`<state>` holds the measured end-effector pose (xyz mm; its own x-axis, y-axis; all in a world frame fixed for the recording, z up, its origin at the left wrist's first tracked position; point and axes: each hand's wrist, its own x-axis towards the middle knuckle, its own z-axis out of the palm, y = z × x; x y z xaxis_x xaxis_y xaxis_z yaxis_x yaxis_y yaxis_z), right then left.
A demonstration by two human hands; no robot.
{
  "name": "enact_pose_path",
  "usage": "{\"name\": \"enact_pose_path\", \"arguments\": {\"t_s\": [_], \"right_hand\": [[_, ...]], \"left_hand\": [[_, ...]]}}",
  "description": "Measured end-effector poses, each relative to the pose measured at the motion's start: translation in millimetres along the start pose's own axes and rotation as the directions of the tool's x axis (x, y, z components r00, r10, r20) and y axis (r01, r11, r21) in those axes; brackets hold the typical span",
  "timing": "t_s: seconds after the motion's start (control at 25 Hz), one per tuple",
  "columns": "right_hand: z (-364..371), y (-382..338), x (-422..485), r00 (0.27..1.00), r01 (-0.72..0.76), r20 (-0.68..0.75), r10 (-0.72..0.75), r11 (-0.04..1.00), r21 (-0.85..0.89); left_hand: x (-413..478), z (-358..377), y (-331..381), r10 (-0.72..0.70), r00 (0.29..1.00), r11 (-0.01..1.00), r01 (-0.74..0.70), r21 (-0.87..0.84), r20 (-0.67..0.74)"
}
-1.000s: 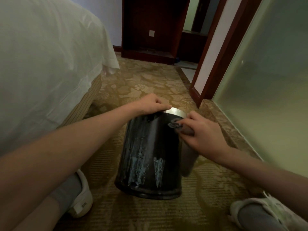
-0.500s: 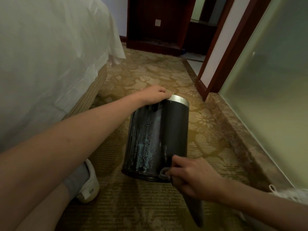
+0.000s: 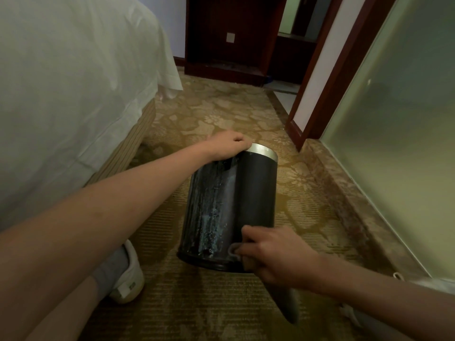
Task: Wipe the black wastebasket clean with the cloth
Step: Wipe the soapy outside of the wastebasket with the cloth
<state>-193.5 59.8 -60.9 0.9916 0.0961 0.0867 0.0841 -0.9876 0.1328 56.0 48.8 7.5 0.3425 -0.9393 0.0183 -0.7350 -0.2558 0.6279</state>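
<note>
The black wastebasket point(image 3: 236, 198) stands on the carpet, tilted away from me, with a silver rim at its top and pale streaks down its left side. My left hand point(image 3: 227, 145) grips the rim at the top left. My right hand point(image 3: 273, 254) holds a grey cloth point(image 3: 286, 303) pressed against the basket's lower right side near the base. The cloth's free end hangs down below the hand.
A bed with a white sheet point(image 3: 73, 94) fills the left side. A frosted glass wall point(image 3: 398, 143) and a stone ledge point(image 3: 349, 205) run along the right. Dark wood furniture point(image 3: 229, 38) stands at the back. My shoes point(image 3: 128, 279) rest on the patterned carpet.
My right hand with the cloth has slid from the basket's top rim down its right side to the base. The left hand has stayed on the rim.
</note>
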Motion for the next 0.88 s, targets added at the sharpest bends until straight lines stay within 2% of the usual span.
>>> {"name": "enact_pose_path", "arguments": {"t_s": [0.12, 0.2, 0.28, 0.36, 0.44, 0.48, 0.56, 0.64, 0.72, 0.8, 0.88], "right_hand": [[-21.4, 25.3, 21.9, 0.96, -0.22, -0.182, 0.213, 0.975, -0.019], [-23.1, 29.7, 28.7, 0.922, -0.318, -0.247, 0.3, 0.948, -0.036], [-8.4, 13.8, 19.7, 0.951, -0.24, -0.214, 0.222, 0.969, -0.058], [9.9, -9.5, -1.4, 0.995, -0.009, -0.103, 0.0, 0.997, -0.082], [6.7, -11.9, -10.1, 0.998, 0.064, -0.001, -0.064, 0.998, -0.008], [-2.5, -2.0, -3.5, 1.0, 0.015, -0.018, -0.014, 0.999, 0.03], [-26.5, 23.8, 20.5, 0.965, -0.177, -0.186, 0.187, 0.982, 0.066], [-49.4, 53.0, 45.4, 0.872, -0.375, -0.325, 0.365, 0.926, 0.035], [-60.0, 70.4, 63.1, 0.828, -0.476, -0.361, 0.429, 0.878, -0.049], [-58.2, 70.5, 68.6, 0.851, -0.464, -0.336, 0.404, 0.877, -0.122], [-47.3, 55.5, 61.6, 0.926, -0.336, -0.244, 0.287, 0.923, -0.189]], "left_hand": [[-1.4, 1.3, 4.0, -0.017, 1.0, 0.995, 0.018, 0.1, -0.013], [-1.3, 0.7, 6.3, -0.032, 0.999, 0.993, 0.032, 0.11, -0.005], [0.2, -0.4, 6.5, -0.027, 1.0, 0.994, 0.026, 0.11, 0.009], [0.4, -3.0, 5.6, -0.019, 0.999, 0.996, 0.015, 0.088, 0.043], [-5.6, -6.6, 11.9, -0.002, 0.996, 1.0, 0.003, -0.005, 0.086], [-8.0, -8.1, 15.4, -0.006, 0.995, 0.997, 0.014, -0.079, 0.102], [-10.6, -11.2, 20.1, -0.013, 0.993, 0.975, 0.039, -0.219, 0.118], [-10.5, -11.4, 23.6, -0.011, 0.99, 0.964, 0.047, -0.261, 0.14], [-8.2, -9.9, 23.9, -0.005, 0.987, 0.964, 0.048, -0.263, 0.162], [-7.9, -10.7, 25.6, -0.011, 0.982, 0.955, 0.067, -0.288, 0.188], [-7.1, -11.5, 26.3, -0.028, 0.979, 0.951, 0.088, -0.297, 0.201]]}}
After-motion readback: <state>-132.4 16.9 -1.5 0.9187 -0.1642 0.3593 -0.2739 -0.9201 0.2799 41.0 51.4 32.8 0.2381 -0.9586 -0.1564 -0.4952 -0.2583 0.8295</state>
